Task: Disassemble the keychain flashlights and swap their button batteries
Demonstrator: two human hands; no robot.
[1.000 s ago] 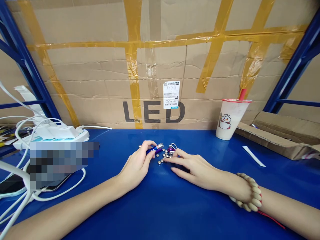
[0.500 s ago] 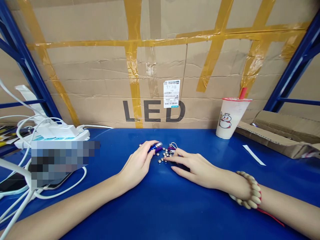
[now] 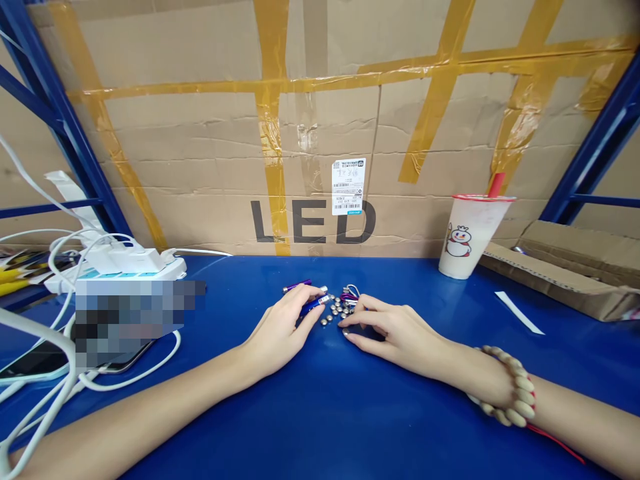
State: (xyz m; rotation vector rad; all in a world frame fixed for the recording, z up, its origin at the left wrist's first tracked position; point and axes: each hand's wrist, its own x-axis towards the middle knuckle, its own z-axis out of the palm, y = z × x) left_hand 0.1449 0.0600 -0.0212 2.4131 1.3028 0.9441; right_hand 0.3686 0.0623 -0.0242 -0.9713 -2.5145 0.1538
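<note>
My left hand has its fingers around a small blue cylinder with a pale label, low over the table. A purple tube lies just behind that hand. Several small round silver cells are grouped between my two hands. My right hand is at the right side of the group, thumb and index finger around one silver cell. Behind its fingers is a purple item with a pale loop, partly hidden.
On the blue table stand a cup with a red straw and an open cardboard box, with a white strip in front. White cables and a power strip are at left; a large carton stands behind.
My right thumb and index finger have moved toward me from the group, now with one silver cell between them. The purple tube behind my left hand shows more. The view has shifted slightly.
</note>
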